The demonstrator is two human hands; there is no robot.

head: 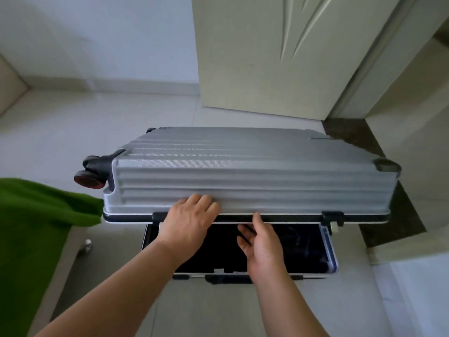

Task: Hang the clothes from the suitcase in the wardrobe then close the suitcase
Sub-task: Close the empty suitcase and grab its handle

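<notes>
Your left hand (192, 222) lies flat on the silver lid (255, 166), holding nothing; your right hand (261, 246) hangs open just under its rim. The suitcase (331, 249) is on the floor (121, 122), half shut. Pull that right hand clear, then push down evenly with 2 palms.

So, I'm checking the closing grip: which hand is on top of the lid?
The left hand, laid flat on the ribbed lid; the right hand is below its rim.

A home bedroom: pale tiled floor (73, 122), cream panelled door (267, 57), green bedding (36, 215) at the left edge.
</notes>
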